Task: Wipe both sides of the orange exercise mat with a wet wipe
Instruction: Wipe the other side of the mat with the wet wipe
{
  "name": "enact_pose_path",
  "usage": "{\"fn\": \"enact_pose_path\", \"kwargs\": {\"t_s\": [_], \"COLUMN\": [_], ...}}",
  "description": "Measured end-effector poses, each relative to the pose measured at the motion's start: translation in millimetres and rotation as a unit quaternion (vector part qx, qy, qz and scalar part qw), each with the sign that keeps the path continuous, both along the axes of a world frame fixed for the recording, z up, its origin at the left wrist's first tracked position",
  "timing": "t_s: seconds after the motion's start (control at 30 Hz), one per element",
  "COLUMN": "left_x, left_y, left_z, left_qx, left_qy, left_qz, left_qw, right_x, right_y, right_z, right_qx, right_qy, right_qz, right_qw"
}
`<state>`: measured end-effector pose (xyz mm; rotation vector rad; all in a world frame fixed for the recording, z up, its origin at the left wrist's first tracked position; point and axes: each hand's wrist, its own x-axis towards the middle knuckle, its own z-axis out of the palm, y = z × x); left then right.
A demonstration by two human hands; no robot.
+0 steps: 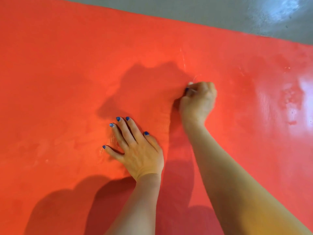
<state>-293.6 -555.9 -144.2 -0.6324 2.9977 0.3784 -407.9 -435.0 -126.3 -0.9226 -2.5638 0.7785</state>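
Observation:
The orange exercise mat lies flat and fills nearly the whole view. My left hand rests on it palm down with fingers spread, near the centre. Further out and to the right, my right hand is curled into a fist against the mat. It grips a wet wipe; only a small white edge of the wipe shows above the fingers. Wet, shiny streaks cover the mat to the right of that hand.
Grey glossy floor shows beyond the mat's far edge along the top right. A bright light reflection sits on the mat at the right edge. Shadows of my arms fall on the mat's near part.

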Motion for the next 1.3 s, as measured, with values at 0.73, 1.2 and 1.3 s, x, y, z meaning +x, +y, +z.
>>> {"fn": "enact_pose_path", "kwargs": {"t_s": [0.73,1.2,1.3], "left_x": [2.1,-42.5,-45.8], "left_y": [-0.6,38.3,54.6], "left_z": [-0.5,22.2,7.5], "left_qx": [0.003,0.095,0.076], "left_qy": [0.006,0.020,0.009], "left_qz": [-0.005,0.094,0.074], "left_qw": [1.000,0.991,0.994], "right_x": [-54.1,-58.3,-66.1], "right_y": [56.5,81.5,83.7], "right_z": [-1.5,34.6,24.8], "right_qx": [0.062,0.043,0.054], "right_qy": [0.016,-0.152,-0.122], "right_qz": [0.098,0.249,0.221], "right_qw": [0.993,0.956,0.966]}}
